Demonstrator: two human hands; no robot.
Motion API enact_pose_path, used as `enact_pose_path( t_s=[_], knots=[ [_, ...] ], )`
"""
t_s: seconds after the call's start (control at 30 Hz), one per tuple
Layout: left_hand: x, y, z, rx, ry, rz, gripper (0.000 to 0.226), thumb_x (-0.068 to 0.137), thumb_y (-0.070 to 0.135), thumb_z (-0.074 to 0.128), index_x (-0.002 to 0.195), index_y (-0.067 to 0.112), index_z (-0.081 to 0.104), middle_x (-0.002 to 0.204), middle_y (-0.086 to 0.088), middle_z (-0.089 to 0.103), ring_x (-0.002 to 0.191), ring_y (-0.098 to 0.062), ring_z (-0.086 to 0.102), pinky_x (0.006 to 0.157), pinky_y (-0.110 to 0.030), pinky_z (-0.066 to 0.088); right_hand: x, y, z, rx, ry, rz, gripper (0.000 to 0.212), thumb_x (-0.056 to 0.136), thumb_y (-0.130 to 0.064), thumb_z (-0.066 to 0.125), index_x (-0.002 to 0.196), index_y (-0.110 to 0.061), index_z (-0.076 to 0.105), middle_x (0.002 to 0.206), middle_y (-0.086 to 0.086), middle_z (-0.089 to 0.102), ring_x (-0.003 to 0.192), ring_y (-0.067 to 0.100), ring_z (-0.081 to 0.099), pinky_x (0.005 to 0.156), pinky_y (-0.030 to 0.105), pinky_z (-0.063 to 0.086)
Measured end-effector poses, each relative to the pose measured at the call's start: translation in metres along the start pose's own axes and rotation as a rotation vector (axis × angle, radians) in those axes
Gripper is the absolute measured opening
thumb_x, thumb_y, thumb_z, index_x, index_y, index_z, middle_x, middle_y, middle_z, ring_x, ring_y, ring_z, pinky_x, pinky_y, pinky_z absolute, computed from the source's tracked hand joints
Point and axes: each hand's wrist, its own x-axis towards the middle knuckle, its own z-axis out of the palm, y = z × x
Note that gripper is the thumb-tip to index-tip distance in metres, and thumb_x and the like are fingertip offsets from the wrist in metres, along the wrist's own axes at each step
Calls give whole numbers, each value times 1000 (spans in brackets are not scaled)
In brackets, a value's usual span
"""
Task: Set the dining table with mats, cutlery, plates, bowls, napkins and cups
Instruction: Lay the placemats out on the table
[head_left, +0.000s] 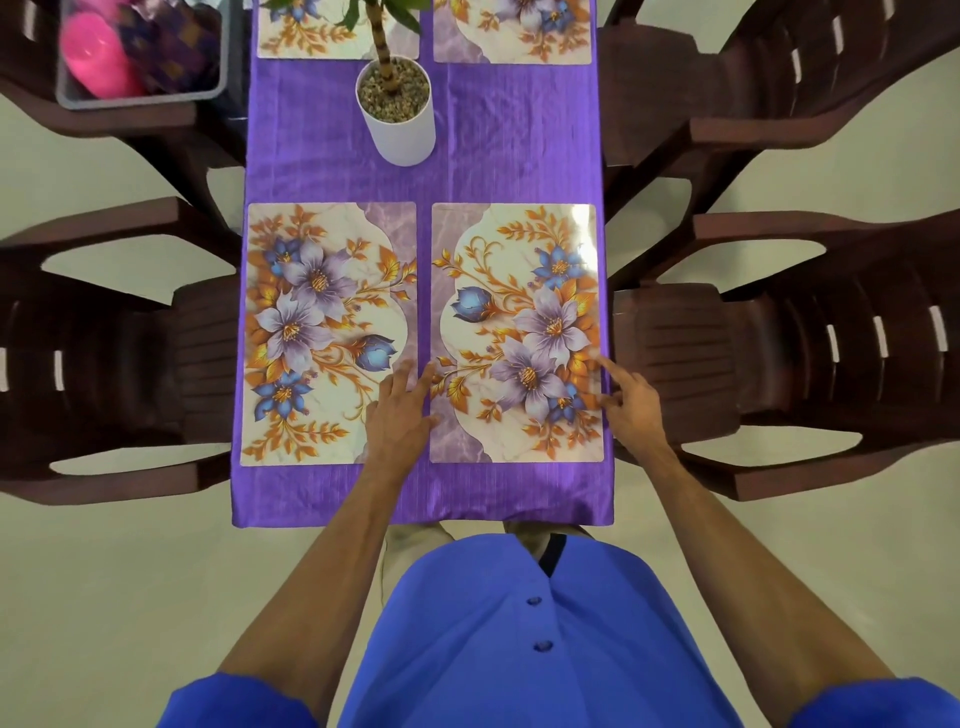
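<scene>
Two floral mats lie side by side on the purple tablecloth (498, 171) at my end: the near left mat (311, 291) and the near right mat (519, 270). My left hand (397, 421) rests flat between them, its straight fingers touching the right mat's left edge. At that mat's right edge, over the table's side, my right hand (631, 402) touches it with extended fingers. Two more floral mats, the far left mat (306, 36) and the far right mat (519, 36), lie at the far end, cut off by the frame.
A white pot (400, 130) with pebbles and a plant stands mid-table. Dark brown plastic chairs flank the table, among them the near left one (130, 353) and the near right one (753, 353). A grey bin (140, 98) with pink and patterned items sits on the far left chair.
</scene>
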Motion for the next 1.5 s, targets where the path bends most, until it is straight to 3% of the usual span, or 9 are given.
enact_pose_path(
  t_s=[0.3,0.43,0.57,0.73,0.9,1.1,1.23,1.37,1.5],
  knots=[
    [-3,-6,-9,-14,48,11,73,97,44,69,160,32,33,168,-6,32,149,-35,36,111,-60,42,-2,-8,-7,-90,-5,-18,46,103,-22,62,147,-31,54,129,7,58,111,24,68,94,45,61],
    [-23,-42,-17,-161,244,-132,57,101,40,65,153,25,46,161,-9,43,142,-35,45,105,-58,45,-8,-29,-8,-223,130,-106,40,101,-28,63,140,-20,58,131,12,58,117,23,61,93,38,53],
    [-48,-94,-13,-250,258,-277,58,99,36,68,151,19,49,160,-13,44,145,-37,42,110,-59,43,-13,-63,13,-322,140,-228,32,102,-20,58,133,-14,61,134,13,59,121,30,60,94,39,54],
    [-78,-150,-8,-302,240,-419,64,97,31,71,152,13,46,154,-19,47,139,-43,47,104,-59,46,-44,-111,82,-341,25,-396,40,96,-8,60,135,-13,64,135,13,61,124,32,58,101,41,50],
    [-93,-194,-8,-317,148,-482,69,95,35,74,151,10,44,157,-17,41,138,-44,46,100,-63,49,-76,-141,152,-493,-125,-475,41,96,-9,54,136,-13,61,133,13,59,114,33,59,88,45,57],
    [-97,-226,-4,-321,75,-422,73,96,38,73,156,15,38,163,-11,35,143,-39,42,104,-61,49,-101,-150,197,-698,-114,-306,61,88,-6,64,146,-15,47,156,16,39,139,36,44,97,48,55],
    [-97,-230,-8,-314,66,-385,74,95,35,73,156,13,38,161,-11,37,139,-36,46,101,-55,52,-107,-151,204,-733,-59,-267,68,83,3,64,146,-11,45,156,19,35,133,39,46,87,48,57],
    [-99,-236,-6,-290,73,-347,74,94,36,75,154,13,38,156,-10,42,133,-35,52,95,-55,57,-107,-149,207,-742,3,-286,51,96,-17,62,144,-10,45,148,18,43,125,38,51,81,48,58],
    [-98,-237,-5,-283,67,-351,77,94,39,75,154,13,36,155,-10,43,132,-34,54,94,-55,57,-108,-150,205,-712,29,-286,56,99,-32,63,147,-12,41,149,15,43,126,35,51,85,47,58]
  ],
)
